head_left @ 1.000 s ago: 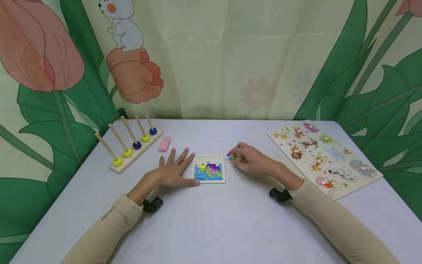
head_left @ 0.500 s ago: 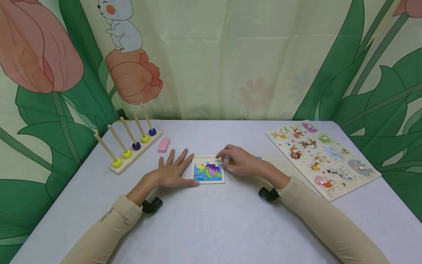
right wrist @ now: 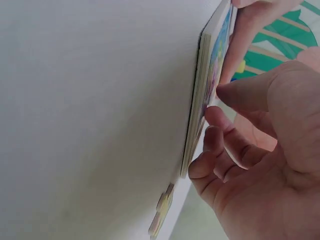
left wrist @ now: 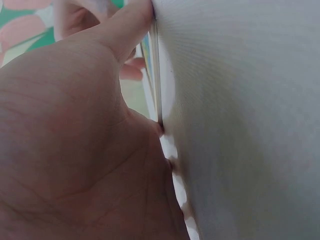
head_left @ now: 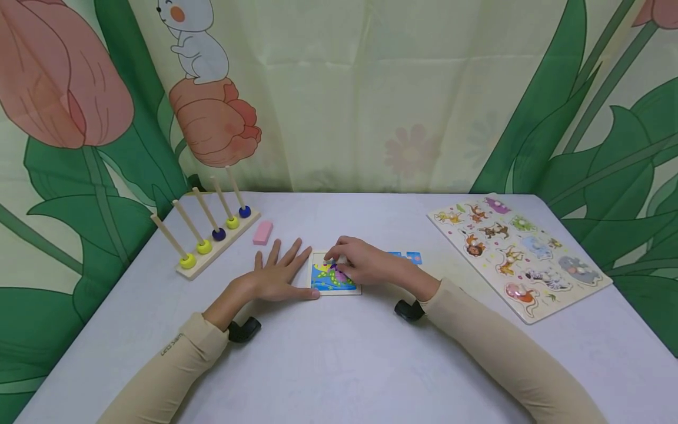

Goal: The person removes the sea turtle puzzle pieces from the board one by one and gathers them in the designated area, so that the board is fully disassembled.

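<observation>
Left hand (head_left: 275,281), fingers spread, sets its thumb against the framed puzzle (head_left: 331,285) on the table (head_left: 323,359), presumably steadying it; right hand (head_left: 365,262) bends over it, whether pinching anything I cannot tell.

The long, beige cloth left sleeve (head_left: 164,368) has a creased cuff (head_left: 210,331) and bears small dark lettering (head_left: 172,345); the long, beige cloth right sleeve (head_left: 503,347) matches it in colour. A compact, rounded black wrist camera (head_left: 245,330) juts out beside the left cuff, a similar black camera (head_left: 409,310) beside the right.
</observation>
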A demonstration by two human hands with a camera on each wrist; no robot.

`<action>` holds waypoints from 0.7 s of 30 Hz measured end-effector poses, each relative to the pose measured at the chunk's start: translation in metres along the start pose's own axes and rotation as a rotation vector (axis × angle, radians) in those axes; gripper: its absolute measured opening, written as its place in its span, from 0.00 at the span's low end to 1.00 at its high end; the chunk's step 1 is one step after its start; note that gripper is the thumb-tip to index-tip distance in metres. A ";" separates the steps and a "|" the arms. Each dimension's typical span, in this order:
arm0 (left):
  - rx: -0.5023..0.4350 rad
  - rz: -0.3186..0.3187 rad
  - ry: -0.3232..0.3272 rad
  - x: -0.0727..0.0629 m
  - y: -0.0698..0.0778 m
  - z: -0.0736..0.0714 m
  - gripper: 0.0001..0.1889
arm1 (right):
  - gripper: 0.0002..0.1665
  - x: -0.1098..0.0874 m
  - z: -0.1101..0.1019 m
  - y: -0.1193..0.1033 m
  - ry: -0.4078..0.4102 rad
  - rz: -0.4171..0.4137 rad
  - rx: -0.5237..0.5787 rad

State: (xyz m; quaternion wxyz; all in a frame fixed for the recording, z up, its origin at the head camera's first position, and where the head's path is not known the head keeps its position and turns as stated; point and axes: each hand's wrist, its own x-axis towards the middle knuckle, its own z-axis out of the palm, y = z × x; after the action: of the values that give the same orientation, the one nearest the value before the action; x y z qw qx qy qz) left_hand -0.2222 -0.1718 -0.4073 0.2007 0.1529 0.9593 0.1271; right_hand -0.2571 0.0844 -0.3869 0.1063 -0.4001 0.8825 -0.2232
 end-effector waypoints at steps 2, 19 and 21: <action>-0.002 0.004 0.000 0.000 0.000 0.000 0.60 | 0.19 0.002 0.001 -0.003 -0.009 -0.012 -0.013; -0.004 0.001 -0.010 0.001 -0.002 0.000 0.61 | 0.23 0.015 0.003 -0.016 -0.069 -0.029 -0.027; -0.003 0.002 -0.011 0.001 -0.001 -0.001 0.61 | 0.23 0.016 0.003 -0.016 -0.080 -0.039 -0.024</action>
State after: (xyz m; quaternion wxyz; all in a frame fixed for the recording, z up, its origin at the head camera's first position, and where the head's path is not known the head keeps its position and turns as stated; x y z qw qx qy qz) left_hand -0.2233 -0.1726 -0.4071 0.2063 0.1542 0.9577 0.1279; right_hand -0.2559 0.0627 -0.3821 0.1323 -0.4273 0.8720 -0.1986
